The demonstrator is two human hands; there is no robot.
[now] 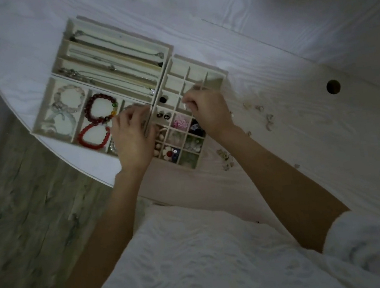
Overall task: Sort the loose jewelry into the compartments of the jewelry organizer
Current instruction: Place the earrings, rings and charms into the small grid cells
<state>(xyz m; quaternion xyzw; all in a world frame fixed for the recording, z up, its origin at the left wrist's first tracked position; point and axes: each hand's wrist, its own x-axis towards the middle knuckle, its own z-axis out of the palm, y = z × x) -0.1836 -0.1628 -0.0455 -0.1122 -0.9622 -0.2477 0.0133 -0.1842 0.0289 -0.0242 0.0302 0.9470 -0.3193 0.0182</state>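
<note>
nearest the camera, a white textured garment [199, 252] fills the foreground, and two bare forearms reach away from it over the white wood-grain bench [304, 127]. the left hand [132, 137] is laid with curled fingers on the upright divider wall where the trays meet; whether anything is pinched in its grip cannot be told. the right hand [206, 112] is held over the small-celled cream jewelry organizer tray [198, 74], its fingertips drawn together on what appears to be a small pale piece, too blurred to name. the scattered loose pale jewelry pieces [262, 111] are seen on the bench just to the right of that hand, well apart from the left one, so the right hand is judged the nearer for the next pick. the unfilled cells [176, 81] lie farther off, beyond the right fingertips. farther still, a long-slotted tray of chain necklaces [111, 57] is seen, with beaded bracelets [98, 108] to its left.
</note>
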